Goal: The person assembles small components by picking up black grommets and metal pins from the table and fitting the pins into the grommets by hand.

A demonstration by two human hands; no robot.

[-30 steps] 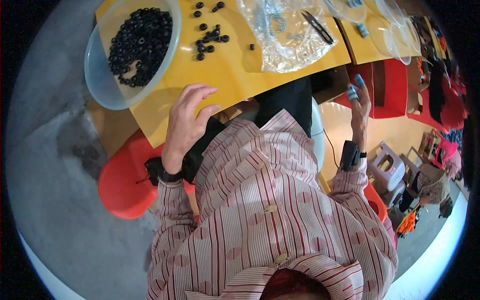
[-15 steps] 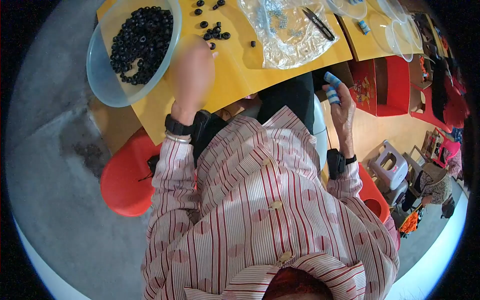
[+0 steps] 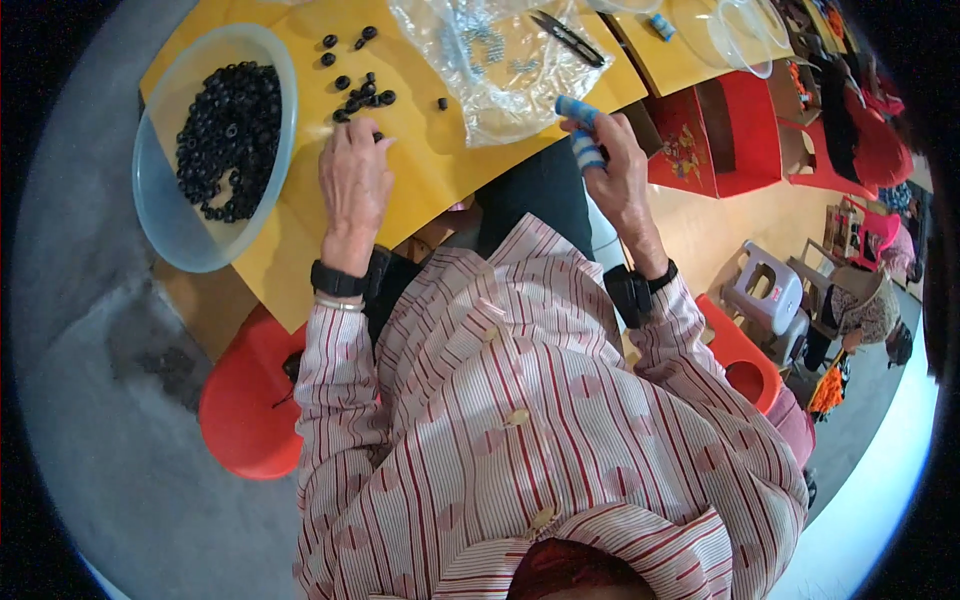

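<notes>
My left hand (image 3: 355, 190) is at the table with its fingers bent down. A small black ring-shaped piece (image 3: 378, 137) shows between its thumb and fingertips. Just beyond the fingertips lies a loose cluster of similar black pieces (image 3: 370, 97). My right hand (image 3: 622, 180) is raised beside the table's near edge. A blue-and-white striped wrap (image 3: 575, 110) covers one finger, and another striped wrap (image 3: 587, 152) covers the thumb. These two digits stand apart, with nothing visible between them.
A translucent oval basin (image 3: 287, 130) of black pieces stands at the left. A crumpled clear plastic bag (image 3: 500, 115) holds small bluish pieces, with black thread snips (image 3: 568, 38) on it. At the right are clear containers (image 3: 740, 45), a red box (image 3: 745, 125) and stools (image 3: 765, 288).
My left hand has come down to the black pieces, and one now shows at its fingertips. My right hand has risen leftward toward the table edge. The whole view has shifted.
</notes>
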